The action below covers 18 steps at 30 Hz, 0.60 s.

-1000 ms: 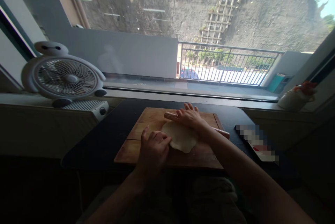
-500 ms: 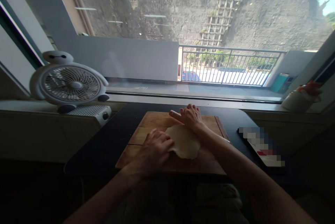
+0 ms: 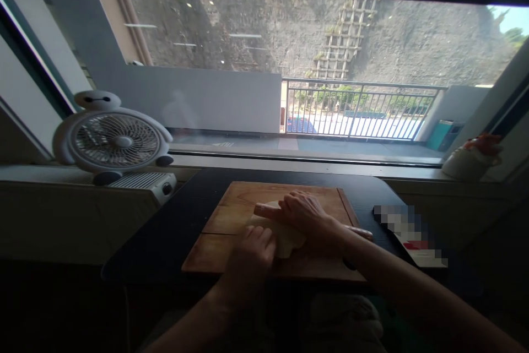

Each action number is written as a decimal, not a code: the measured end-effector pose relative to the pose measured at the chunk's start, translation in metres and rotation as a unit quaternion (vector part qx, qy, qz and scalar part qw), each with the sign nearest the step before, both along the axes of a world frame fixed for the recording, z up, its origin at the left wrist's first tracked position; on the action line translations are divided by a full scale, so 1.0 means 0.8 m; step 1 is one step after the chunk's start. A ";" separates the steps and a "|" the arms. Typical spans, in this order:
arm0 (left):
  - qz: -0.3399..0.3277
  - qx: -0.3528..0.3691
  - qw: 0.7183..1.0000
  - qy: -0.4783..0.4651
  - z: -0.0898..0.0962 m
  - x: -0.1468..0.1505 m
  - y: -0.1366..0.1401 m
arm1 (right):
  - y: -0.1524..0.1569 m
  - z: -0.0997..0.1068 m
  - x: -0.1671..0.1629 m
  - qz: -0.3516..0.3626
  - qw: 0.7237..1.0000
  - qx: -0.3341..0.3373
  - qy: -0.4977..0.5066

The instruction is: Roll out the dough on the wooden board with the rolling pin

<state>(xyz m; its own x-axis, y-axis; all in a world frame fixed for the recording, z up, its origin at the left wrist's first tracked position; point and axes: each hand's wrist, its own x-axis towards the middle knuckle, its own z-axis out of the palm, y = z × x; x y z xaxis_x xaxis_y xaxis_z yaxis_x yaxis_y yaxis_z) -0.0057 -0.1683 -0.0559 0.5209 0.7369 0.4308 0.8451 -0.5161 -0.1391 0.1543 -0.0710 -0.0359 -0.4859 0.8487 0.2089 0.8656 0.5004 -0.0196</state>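
A thin, pale sheet of dough [image 3: 288, 244] lies on a wooden cutting board [image 3: 215, 248]. Across its upper part rests a wooden rolling pin [image 3: 264, 210], slanting down to the right, its far end showing beyond my right wrist. My right hand [image 3: 303, 211] is closed over the pin, the palm hiding its middle. At the dough's left edge my left hand [image 3: 257, 245] has its fingers curled onto the sheet, gripping that edge. The fingertips and part of the dough are hidden beneath the hands.
The board sits on a dark table [image 3: 157, 237]. A rectangular item with a blurred surface [image 3: 413, 237] lies on the table's right side. On the left ledge stands a white fan [image 3: 119, 141]. A pale pot [image 3: 467, 163] is on the sill by the window at right.
My right hand and the rolling pin have come back toward me, from the dough's far edge onto the sheet. My left hand stays at the left edge, slightly lower. The view has tilted up a little.
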 end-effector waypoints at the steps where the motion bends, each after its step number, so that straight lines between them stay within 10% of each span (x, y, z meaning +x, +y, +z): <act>1: -0.002 0.001 1.000 -0.025 -0.010 0.001 -0.002 | 0.001 -0.003 -0.009 -0.003 1.000 0.012 0.022; 18: -0.012 -0.005 0.988 -0.152 -0.034 -0.001 -0.004 | 0.035 -0.004 -0.030 -0.107 0.992 -0.057 0.046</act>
